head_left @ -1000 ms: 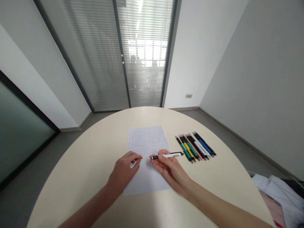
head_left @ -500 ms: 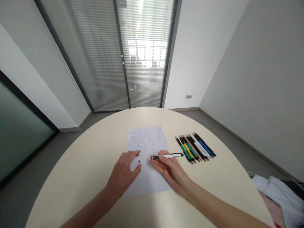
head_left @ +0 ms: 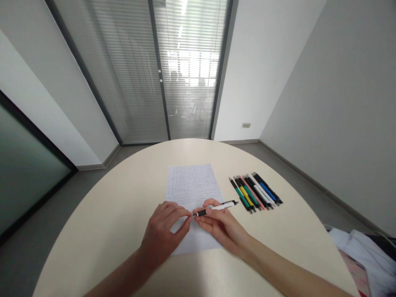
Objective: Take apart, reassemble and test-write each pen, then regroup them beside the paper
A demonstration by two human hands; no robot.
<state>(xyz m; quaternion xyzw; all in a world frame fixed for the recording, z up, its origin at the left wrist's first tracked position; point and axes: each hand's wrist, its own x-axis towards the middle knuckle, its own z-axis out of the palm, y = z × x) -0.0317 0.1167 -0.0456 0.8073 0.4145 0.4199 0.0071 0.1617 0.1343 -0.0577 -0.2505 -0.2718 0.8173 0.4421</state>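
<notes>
Pinching a white-and-black pen (head_left: 216, 208) firmly, the right hand (head_left: 221, 227) holds its long axis roughly from 3 to 9 o'clock, tip just beside the curled left hand (head_left: 163, 233), whose curl hides whether it holds anything, above a handwritten sheet (head_left: 192, 185).

We have two bare hands, our left hand (head_left: 162, 233) and our right hand (head_left: 221, 227). Our left arm (head_left: 116, 278) and our right arm (head_left: 286, 276) are bare too, and they look long, thin and smooth. Our fingers (head_left: 171, 210) are slim, and they taper a bit at the ends. Our right thumb nail (head_left: 208, 211) is short, round and a little shiny. Our wrists look narrow.
</notes>
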